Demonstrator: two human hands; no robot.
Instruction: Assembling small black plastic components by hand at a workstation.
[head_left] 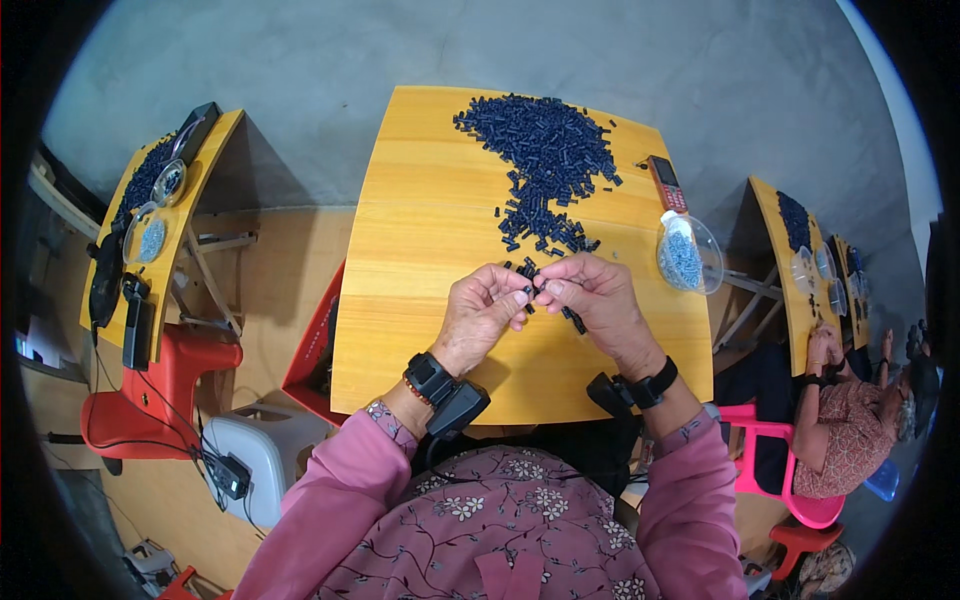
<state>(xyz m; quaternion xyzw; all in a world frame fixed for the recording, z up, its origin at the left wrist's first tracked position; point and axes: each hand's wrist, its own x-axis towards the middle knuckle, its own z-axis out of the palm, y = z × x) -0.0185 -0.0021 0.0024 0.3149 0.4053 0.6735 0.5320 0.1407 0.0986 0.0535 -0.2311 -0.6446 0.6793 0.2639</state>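
My left hand (480,312) and my right hand (598,304) meet over the middle of the yellow wooden table (420,250). Thumb and fingertips of each are pinched together around small dark pieces, the two almost touching. Left fingertips hold a short black plastic piece (528,290); what sits in the right fingertips is too small and covered to name. A few loose black cylindrical pieces (575,320) lie beneath and beside the hands. Beyond them spreads a large pile of the same dark cylindrical pieces (540,140), trailing toward me.
At the table's right edge stand a clear bowl (712,262) of small light blue parts and a red keypad phone (668,184). A red crate (312,350) is by the left edge. Side tables hold similar piles; at right another person (850,440) sits working.
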